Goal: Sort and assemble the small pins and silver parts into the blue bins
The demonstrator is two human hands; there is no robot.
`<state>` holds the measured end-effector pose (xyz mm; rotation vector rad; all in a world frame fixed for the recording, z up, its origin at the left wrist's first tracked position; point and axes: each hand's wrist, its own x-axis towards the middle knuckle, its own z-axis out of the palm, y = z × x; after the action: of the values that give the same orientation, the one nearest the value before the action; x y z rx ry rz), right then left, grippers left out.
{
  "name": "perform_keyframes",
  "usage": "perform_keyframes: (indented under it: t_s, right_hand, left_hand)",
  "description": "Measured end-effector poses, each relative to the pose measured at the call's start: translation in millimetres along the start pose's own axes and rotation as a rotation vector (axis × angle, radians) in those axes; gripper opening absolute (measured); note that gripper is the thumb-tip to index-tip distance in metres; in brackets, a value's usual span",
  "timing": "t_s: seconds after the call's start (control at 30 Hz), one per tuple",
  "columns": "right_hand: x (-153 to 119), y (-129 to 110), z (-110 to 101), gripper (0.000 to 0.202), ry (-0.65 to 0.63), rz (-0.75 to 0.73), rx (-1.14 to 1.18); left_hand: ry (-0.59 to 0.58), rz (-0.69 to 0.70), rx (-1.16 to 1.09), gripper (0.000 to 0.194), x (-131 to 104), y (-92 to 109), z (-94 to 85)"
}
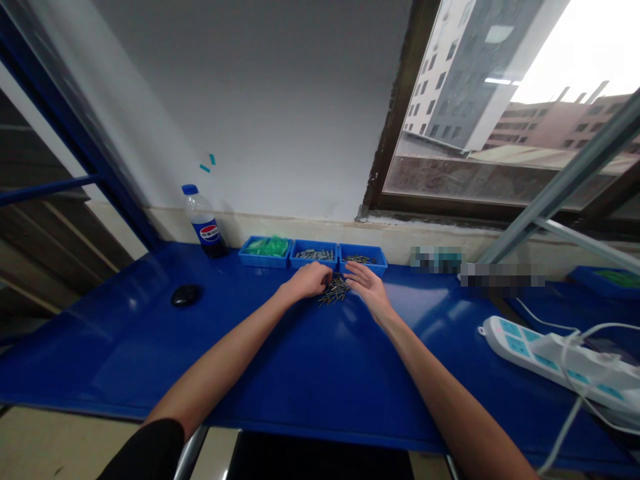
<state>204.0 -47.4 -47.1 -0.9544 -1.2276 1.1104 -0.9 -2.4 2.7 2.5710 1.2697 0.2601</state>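
Left hand (309,281) curls at screw pile's (335,291) ten o'clock, grip unclear, right hand (367,285) spreads fingers at two, apparently picking through; next grasp likely wants a fine pinch.

Loose heap of thin metal pcs (334,291), dark w/ some brassy glints (exact type too small to tell), just right of frame ctr & a bit below mid-height. Pcs lie crisscrossed in 1 pile, pointing various ways, w/ ends jutting out lower left.
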Motion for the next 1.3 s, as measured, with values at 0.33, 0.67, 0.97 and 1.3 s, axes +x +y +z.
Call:
perform_keyframes:
  t_s: [0.33,0.67,0.97,1.3]
  right_hand:
    - [-1.6,-4.2,-0.9,0.049,0.025,0.044,-0.029]
    - [-3.2,-6.9,0.7,0.047,0.013,0.078,-0.053]
    - [-3.3,-6.9,1.5,0.047,0.007,0.085,-0.052]
    - [-3.1,-6.7,1.5,0.045,0.006,0.09,-0.059]
  left_hand:
    - [-0.028,0.059,-0.054,0.014,-1.0,8.8,-3.5]
    - [-0.01,0.027,-0.059,0.025,0.0,7.2,2.1]
    - [-0.005,0.039,-0.039,0.025,-0.4,7.7,4.0]
    - [0.015,0.019,0.01,0.021,-1.8,10.9,5.4]
